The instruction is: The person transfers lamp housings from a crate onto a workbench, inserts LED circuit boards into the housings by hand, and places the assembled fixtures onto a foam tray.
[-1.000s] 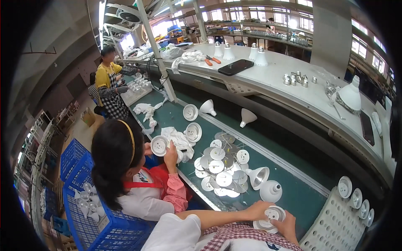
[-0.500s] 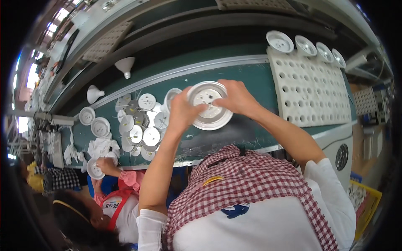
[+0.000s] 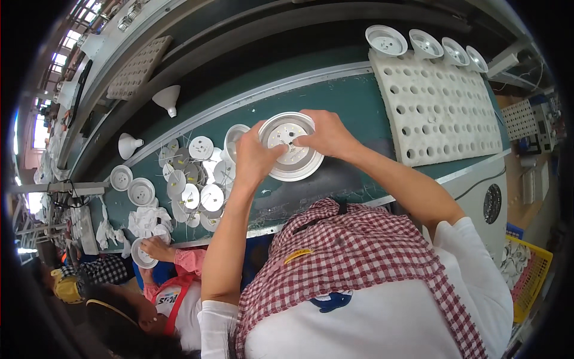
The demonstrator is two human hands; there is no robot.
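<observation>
A white perforated tray point(image 3: 442, 110) lies on the green table point(image 3: 353, 102), four white cups point(image 3: 386, 40) along its far edge. Left of the tray lies a heap of round discs point(image 3: 191, 185), with two white funnels point(image 3: 167, 99) beyond it.

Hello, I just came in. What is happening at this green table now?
A person holds a round silver lamp housing over the green table with both hands: the left hand grips its left rim, the right hand its right rim. A pile of white round discs lies to the left. A white perforated tray lies to the right. A co-worker's hand touches another housing.

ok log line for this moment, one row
left hand: grips round lamp housing | right hand: grips same housing | under it: green bench | right: white foam tray
</observation>
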